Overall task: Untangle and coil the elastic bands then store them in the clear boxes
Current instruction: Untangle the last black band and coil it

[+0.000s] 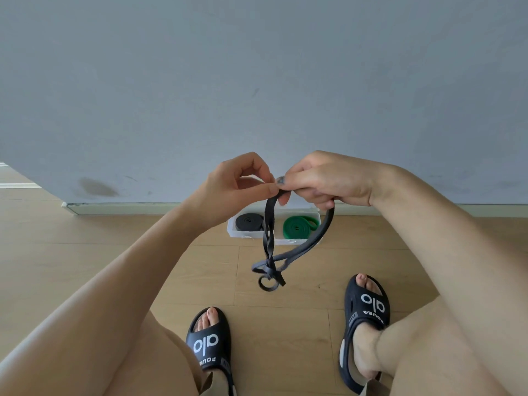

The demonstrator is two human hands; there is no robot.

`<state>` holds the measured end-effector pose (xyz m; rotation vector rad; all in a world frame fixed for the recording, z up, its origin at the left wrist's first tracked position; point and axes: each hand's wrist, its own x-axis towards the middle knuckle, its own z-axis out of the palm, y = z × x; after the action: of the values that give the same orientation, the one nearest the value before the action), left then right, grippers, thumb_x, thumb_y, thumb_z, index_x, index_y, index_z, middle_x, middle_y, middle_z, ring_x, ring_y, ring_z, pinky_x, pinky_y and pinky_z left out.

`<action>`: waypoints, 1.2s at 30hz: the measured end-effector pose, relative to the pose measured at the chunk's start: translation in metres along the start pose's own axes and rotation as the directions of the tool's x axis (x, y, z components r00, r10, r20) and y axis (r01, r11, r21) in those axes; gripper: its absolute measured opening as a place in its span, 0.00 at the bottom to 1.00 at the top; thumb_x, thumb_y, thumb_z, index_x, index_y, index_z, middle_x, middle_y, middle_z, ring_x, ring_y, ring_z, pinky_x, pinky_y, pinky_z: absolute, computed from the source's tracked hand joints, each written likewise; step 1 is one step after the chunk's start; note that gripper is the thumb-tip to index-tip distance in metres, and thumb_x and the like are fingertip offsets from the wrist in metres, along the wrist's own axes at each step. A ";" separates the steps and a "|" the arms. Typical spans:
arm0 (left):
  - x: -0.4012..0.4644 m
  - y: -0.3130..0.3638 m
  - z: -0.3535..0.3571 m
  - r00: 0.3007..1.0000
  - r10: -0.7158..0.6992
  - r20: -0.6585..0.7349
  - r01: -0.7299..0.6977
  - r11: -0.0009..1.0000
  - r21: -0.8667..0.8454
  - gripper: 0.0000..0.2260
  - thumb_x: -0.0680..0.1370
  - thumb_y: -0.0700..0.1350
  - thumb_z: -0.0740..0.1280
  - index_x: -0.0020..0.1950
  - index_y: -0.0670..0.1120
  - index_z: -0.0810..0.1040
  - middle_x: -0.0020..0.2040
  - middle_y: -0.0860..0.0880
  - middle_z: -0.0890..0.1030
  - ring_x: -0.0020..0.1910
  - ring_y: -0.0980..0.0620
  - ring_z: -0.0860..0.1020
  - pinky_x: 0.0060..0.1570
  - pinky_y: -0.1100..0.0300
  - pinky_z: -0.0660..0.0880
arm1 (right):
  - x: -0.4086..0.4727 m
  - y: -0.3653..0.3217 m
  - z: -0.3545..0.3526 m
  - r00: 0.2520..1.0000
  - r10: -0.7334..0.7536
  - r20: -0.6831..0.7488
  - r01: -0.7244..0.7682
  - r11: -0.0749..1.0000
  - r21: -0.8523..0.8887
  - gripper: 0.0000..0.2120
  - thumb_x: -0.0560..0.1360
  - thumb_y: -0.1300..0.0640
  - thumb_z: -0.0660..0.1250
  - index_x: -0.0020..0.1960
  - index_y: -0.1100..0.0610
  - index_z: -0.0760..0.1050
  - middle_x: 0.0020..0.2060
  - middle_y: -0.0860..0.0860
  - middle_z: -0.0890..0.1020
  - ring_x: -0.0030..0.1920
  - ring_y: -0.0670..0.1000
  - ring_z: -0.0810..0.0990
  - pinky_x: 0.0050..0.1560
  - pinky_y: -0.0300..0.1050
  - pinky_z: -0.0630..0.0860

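Observation:
A dark grey elastic band [320, 237] hangs twisted and knotted between both hands, its tangle dangling just above the wooden floor. My left hand [234, 185] pinches the band's top with thumb and finger. My right hand [323, 180] grips the same top part, fingertips touching the left. Behind the band, against the wall, stand the clear boxes [231, 228]. A coiled black band [249, 222] lies in the left one and a coiled green band [298, 226] in the right one.
A grey wall with a white skirting board [120, 208] runs close behind the boxes. My feet in black slides [210, 342] [367, 307] rest on the wooden floor [85, 244] below the hanging band.

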<state>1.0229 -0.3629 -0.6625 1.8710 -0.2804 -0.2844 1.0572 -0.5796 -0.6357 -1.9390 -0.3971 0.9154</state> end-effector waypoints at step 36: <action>-0.003 -0.009 -0.007 0.998 -0.043 0.043 0.041 0.998 0.037 0.05 0.77 0.42 0.75 0.45 0.44 0.80 0.41 0.47 0.82 0.43 0.51 0.80 0.52 0.52 0.75 | -0.003 0.006 -0.006 0.988 -0.051 -0.145 0.038 0.995 -0.095 0.09 0.81 0.54 0.69 0.46 0.59 0.81 0.31 0.52 0.78 0.29 0.51 0.75 0.34 0.43 0.73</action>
<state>1.0231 -0.3530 -0.6683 1.9093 -0.2779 -0.3519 1.0586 -0.5883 -0.6374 -2.0589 -0.4003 0.7303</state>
